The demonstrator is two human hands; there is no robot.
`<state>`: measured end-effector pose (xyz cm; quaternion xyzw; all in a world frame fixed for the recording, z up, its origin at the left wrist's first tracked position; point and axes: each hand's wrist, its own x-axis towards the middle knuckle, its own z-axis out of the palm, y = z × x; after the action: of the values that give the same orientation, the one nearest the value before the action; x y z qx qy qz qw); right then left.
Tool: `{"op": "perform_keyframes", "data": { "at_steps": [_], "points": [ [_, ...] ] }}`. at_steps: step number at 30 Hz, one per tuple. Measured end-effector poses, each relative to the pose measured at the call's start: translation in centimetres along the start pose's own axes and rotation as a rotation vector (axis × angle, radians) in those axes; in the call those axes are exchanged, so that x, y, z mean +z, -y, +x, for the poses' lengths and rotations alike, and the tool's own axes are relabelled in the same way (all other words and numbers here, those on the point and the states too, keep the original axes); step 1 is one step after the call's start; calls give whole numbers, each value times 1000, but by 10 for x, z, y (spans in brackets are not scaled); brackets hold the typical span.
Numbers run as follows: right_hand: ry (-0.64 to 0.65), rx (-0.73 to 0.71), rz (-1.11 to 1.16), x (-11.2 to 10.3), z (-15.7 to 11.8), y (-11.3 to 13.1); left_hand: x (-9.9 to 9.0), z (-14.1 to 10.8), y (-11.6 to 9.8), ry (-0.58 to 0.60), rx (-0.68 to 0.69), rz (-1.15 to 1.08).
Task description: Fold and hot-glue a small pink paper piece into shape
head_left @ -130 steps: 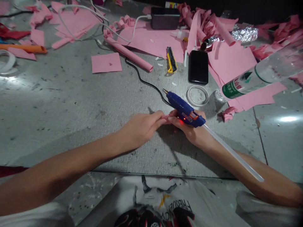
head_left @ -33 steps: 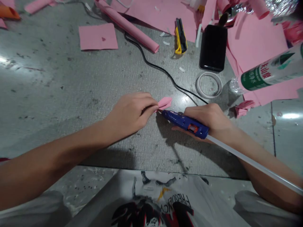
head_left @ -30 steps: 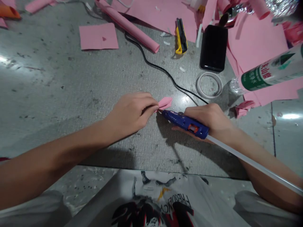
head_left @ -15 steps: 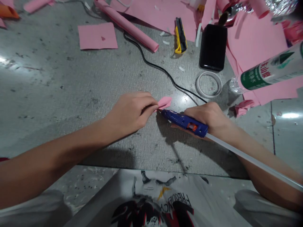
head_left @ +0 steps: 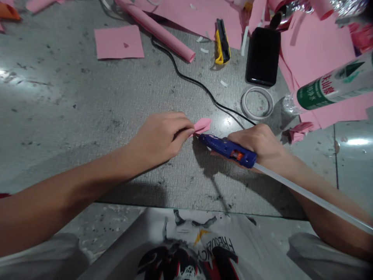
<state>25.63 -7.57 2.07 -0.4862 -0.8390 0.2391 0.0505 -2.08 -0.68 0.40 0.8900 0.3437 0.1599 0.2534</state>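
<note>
Between thumb and fingertips, my left hand (head_left: 167,134) pinches a small folded piece of pink paper (head_left: 203,125) just above the table. My right hand (head_left: 256,142) is wrapped round a blue hot glue gun (head_left: 227,149), whose tip points left and meets or nearly meets the paper's lower edge by my left fingertips. A long translucent glue stick (head_left: 309,196) sticks out of the gun's back over my right forearm. Whether glue is coming out is too small to tell.
A black cord (head_left: 201,85) runs behind my hands. Further back lie a yellow utility knife (head_left: 222,42), a black box-like object (head_left: 263,56), a tape roll (head_left: 257,103), a pink card (head_left: 119,42) and a rolled pink sheet (head_left: 157,31). A water bottle (head_left: 335,85) lies at right.
Both hands, the paper and the glue gun stay almost in place. The whole view has shifted very slightly.
</note>
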Motion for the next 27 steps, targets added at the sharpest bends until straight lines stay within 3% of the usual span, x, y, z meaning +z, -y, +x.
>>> {"op": "perform_keyframes", "data": {
  "at_steps": [27],
  "points": [
    [-39, 12, -41, 0, -4, -4, -2, 0, -1, 10, -7, -2]
  ]
}}
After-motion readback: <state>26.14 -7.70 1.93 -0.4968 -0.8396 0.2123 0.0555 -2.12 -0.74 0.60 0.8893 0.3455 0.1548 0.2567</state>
